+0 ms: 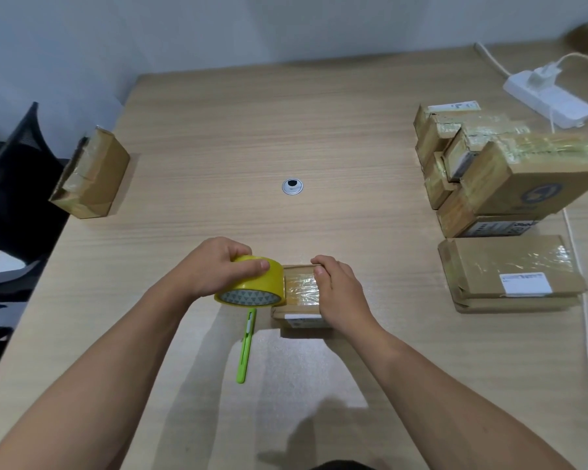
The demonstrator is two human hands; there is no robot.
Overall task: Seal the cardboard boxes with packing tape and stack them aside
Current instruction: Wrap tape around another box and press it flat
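- Taped brown cardboard boxes [503, 171] stacked far right on light wooden table [218, 130].
- Small brown cardboard box [301, 288] near centre, held by right hand [340, 293], fingers curled over far edge.
- Yellow packing tape roll [252, 283] gripped in left hand [214, 266], touching box's left side.

Head-worn view, facing forward and down, table [218, 130] near

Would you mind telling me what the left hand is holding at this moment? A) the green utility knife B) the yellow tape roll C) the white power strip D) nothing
B: the left hand grips the yellow tape roll against the small box, which the right hand holds; the green utility knife lies untouched on the table.
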